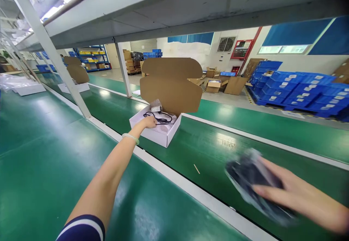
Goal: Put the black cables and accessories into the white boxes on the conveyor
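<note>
An open white carton (160, 133) with a raised brown lid stands on the green conveyor belt (240, 139). Inside it lie a black cable (161, 117) and a small grey part. My left hand (148, 122) reaches far out to the carton's near rim, fingers curled on the edge beside the cable. My right hand (289, 193) is low at the right, blurred by motion, its fingers stretched over a dark item in a clear plastic bag (251, 177) above the belt.
Another open carton (75, 81) stands further up the belt at the left. A white rail (174, 177) divides the belt from the green bench. Slanted frame posts (51, 51) carry a shelf overhead. Blue crates (294, 88) and cardboard boxes are stacked beyond.
</note>
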The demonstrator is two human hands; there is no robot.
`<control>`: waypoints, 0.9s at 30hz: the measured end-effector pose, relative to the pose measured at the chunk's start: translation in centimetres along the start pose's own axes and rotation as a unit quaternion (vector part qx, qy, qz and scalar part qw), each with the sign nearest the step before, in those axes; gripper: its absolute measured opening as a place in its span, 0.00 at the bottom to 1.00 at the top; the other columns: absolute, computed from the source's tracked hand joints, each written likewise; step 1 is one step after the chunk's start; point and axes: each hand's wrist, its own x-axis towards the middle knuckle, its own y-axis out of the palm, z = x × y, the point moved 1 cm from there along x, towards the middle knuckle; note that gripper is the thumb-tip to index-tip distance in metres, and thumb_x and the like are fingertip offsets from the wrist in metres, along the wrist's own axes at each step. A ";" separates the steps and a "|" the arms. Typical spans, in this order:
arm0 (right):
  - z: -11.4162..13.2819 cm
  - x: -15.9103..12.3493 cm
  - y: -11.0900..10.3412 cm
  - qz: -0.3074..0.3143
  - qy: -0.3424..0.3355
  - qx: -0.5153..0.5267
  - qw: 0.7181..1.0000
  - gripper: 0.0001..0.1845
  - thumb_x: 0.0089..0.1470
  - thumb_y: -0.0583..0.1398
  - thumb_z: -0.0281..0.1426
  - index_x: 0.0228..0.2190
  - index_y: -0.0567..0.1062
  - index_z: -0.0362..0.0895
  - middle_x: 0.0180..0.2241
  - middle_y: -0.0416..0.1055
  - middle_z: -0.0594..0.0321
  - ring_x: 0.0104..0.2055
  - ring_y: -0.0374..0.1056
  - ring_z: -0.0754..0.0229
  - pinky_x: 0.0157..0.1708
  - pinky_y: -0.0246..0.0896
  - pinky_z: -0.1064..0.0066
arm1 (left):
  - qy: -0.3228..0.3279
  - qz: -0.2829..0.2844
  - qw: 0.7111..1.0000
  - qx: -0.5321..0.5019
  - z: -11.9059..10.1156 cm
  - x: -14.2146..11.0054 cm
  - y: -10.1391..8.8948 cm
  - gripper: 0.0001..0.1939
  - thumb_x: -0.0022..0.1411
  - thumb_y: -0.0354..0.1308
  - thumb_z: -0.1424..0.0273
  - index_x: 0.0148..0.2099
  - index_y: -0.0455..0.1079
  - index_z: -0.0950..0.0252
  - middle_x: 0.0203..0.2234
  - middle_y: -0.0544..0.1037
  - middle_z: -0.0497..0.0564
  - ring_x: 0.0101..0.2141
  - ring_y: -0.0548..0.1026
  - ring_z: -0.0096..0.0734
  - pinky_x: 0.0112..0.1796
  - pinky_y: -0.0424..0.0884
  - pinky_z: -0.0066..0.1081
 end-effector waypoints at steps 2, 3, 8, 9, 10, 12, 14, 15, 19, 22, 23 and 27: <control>0.9 2.5 6.9 0.134 -0.088 -0.352 0.922 0.34 0.30 0.68 0.16 0.45 0.77 0.39 0.36 0.76 0.55 0.33 0.70 0.61 0.28 0.63 0.74 | 0.036 -0.009 0.999 0.030 -0.1 1.1 -1.4 0.07 0.48 0.58 0.79 0.29 0.75 0.78 0.24 0.75 0.52 0.34 0.73 0.33 0.45 0.65 0.32; 0.9 4.0 10.6 0.172 -0.147 -0.468 0.854 0.31 0.32 0.70 0.21 0.43 0.77 0.41 0.32 0.75 0.60 0.28 0.66 0.63 0.23 0.58 0.75 | 0.049 -0.022 0.998 0.039 -0.2 1.7 -2.1 0.08 0.48 0.58 0.78 0.32 0.76 0.77 0.25 0.76 0.52 0.33 0.72 0.32 0.44 0.64 0.31; -3.5 12.9 25.1 0.233 -0.362 -0.727 0.535 0.38 0.43 0.64 0.38 0.56 0.63 0.45 0.44 0.73 0.56 0.41 0.69 0.48 0.34 0.62 0.64 | 0.112 -0.040 0.992 0.030 -0.7 4.0 -4.5 0.11 0.45 0.58 0.74 0.34 0.77 0.68 0.28 0.79 0.51 0.32 0.72 0.33 0.35 0.65 0.28; -4.8 14.6 26.7 0.239 -0.369 -0.744 0.503 0.37 0.45 0.63 0.40 0.56 0.62 0.43 0.46 0.72 0.53 0.42 0.69 0.45 0.36 0.62 0.62 | 0.124 -0.038 0.991 0.017 -0.7 4.2 -4.7 0.12 0.46 0.58 0.74 0.35 0.77 0.69 0.28 0.79 0.51 0.31 0.72 0.32 0.33 0.65 0.28; -6.1 16.1 27.8 0.248 -0.368 -0.756 0.482 0.37 0.46 0.62 0.41 0.56 0.61 0.41 0.47 0.72 0.51 0.44 0.69 0.44 0.37 0.63 0.60 | 0.131 -0.040 0.991 0.002 -0.8 4.3 -4.7 0.13 0.46 0.58 0.74 0.35 0.76 0.70 0.28 0.78 0.51 0.30 0.72 0.31 0.32 0.65 0.28; -8.2 18.4 29.0 0.256 -0.345 -0.779 0.457 0.37 0.46 0.62 0.41 0.55 0.61 0.38 0.48 0.71 0.47 0.46 0.69 0.41 0.40 0.65 0.58 | 0.129 -0.049 0.990 -0.028 -0.7 4.4 -4.5 0.13 0.46 0.59 0.73 0.36 0.76 0.71 0.27 0.77 0.51 0.29 0.72 0.30 0.32 0.66 0.28; -9.4 20.0 29.1 0.261 -0.304 -0.801 0.445 0.37 0.45 0.63 0.41 0.54 0.62 0.37 0.48 0.70 0.45 0.47 0.68 0.41 0.41 0.66 0.57 | 0.132 -0.050 0.989 -0.044 -0.7 4.3 -3.9 0.12 0.46 0.61 0.72 0.35 0.75 0.71 0.26 0.76 0.50 0.28 0.71 0.29 0.32 0.66 0.28; -9.7 20.5 29.0 0.268 -0.279 -0.808 0.445 0.36 0.45 0.63 0.41 0.53 0.63 0.38 0.48 0.70 0.46 0.47 0.69 0.42 0.40 0.66 0.58 | 0.139 -0.048 0.988 -0.045 -0.7 4.1 -3.6 0.11 0.48 0.61 0.72 0.36 0.75 0.71 0.26 0.76 0.50 0.28 0.71 0.29 0.32 0.66 0.28; -9.4 21.2 29.0 0.324 -0.134 -0.833 0.429 0.41 0.44 0.64 0.42 0.58 0.62 0.40 0.56 0.65 0.49 0.52 0.66 0.44 0.46 0.67 0.56 | 0.175 -0.052 0.983 -0.026 -1.4 3.3 -2.2 0.10 0.52 0.59 0.72 0.37 0.75 0.70 0.30 0.78 0.51 0.32 0.73 0.29 0.36 0.66 0.29; -9.3 20.6 29.0 0.332 -0.031 -0.869 0.366 0.45 0.42 0.65 0.41 0.60 0.62 0.41 0.61 0.59 0.48 0.56 0.62 0.41 0.51 0.64 0.50 | 0.199 -0.043 0.979 -0.013 -1.9 2.7 -1.4 0.10 0.54 0.60 0.69 0.37 0.75 0.70 0.30 0.79 0.51 0.32 0.73 0.30 0.35 0.65 0.29; -9.4 20.3 28.8 0.323 -0.022 -0.876 0.359 0.44 0.42 0.65 0.39 0.60 0.62 0.40 0.61 0.59 0.46 0.55 0.62 0.40 0.50 0.64 0.49 | 0.209 -0.040 0.977 -0.003 -2.1 2.4 -1.3 0.10 0.54 0.60 0.69 0.37 0.75 0.69 0.30 0.79 0.51 0.32 0.73 0.30 0.35 0.65 0.29; -10.2 18.7 26.5 0.301 -0.063 -0.871 0.384 0.46 0.45 0.61 0.34 0.63 0.55 0.38 0.61 0.58 0.42 0.57 0.62 0.40 0.51 0.63 0.51 | 0.244 -0.056 0.967 0.049 -2.4 -0.1 -1.2 0.11 0.55 0.60 0.66 0.38 0.75 0.67 0.35 0.79 0.52 0.37 0.73 0.35 0.39 0.65 0.32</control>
